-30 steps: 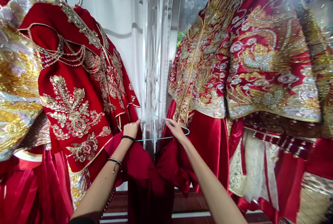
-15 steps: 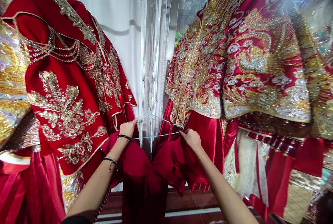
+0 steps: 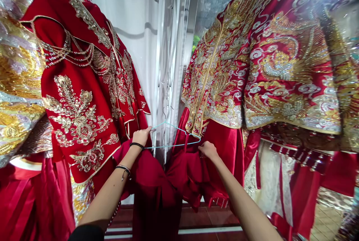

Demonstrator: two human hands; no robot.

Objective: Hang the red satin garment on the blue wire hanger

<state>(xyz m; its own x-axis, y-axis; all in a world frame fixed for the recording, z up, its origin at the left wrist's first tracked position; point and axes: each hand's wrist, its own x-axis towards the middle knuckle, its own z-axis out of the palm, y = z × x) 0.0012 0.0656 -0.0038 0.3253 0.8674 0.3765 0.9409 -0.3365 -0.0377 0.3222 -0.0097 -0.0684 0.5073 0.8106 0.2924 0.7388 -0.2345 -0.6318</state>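
The right hand (image 3: 208, 149) has slipped off the thin light-blue wire hanger (image 3: 171, 145) at lower centre and now pinches its grip on the plain dark-red satin garment (image 3: 157, 185) just beneath, while the left hand (image 3: 141, 135) stays closed on the hanger's left end, so the cloth seems to be getting settled.

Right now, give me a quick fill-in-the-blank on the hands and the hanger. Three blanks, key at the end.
1. The left hand pinches the light-blue wire hanger at its ____ end.
2. The right hand holds the ____ cloth draped on the hanger.
3. The bead bracelet on the left wrist is ____.

Missing words: left; red; black.
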